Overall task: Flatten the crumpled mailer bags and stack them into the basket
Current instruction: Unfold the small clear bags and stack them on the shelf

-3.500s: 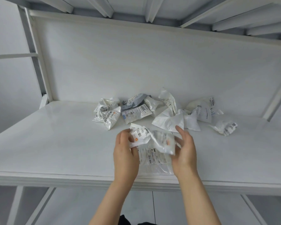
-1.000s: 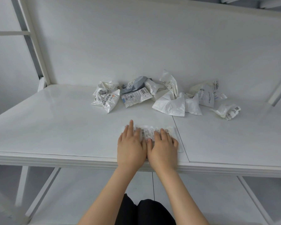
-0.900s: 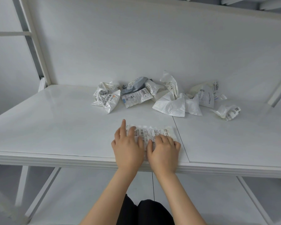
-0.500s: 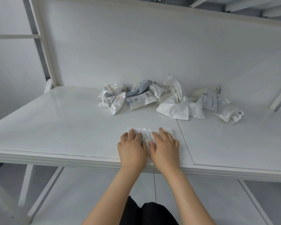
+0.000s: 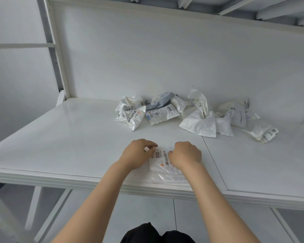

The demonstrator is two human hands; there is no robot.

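A white mailer bag (image 5: 165,171) with a barcode label lies mostly flat near the table's front edge. My left hand (image 5: 137,154) and my right hand (image 5: 185,155) sit on its far part, fingers curled, pinching the bag on either side of the label. Several crumpled mailer bags lie along the back wall: a white one (image 5: 131,114) on the left, a grey and white one (image 5: 162,110) beside it, a plain white one (image 5: 199,124) in the middle, and two more (image 5: 239,113) (image 5: 263,132) to the right. No basket is in view.
The white table (image 5: 68,137) has a back wall (image 5: 165,58) and a shelf above. A seam (image 5: 213,158) runs front to back just right of my hands. The table's front edge (image 5: 77,179) is close under my forearms.
My hands lay flat and pressed on the bag half a second ago. Now the fingers of both are curled and pinch the bag near its label.
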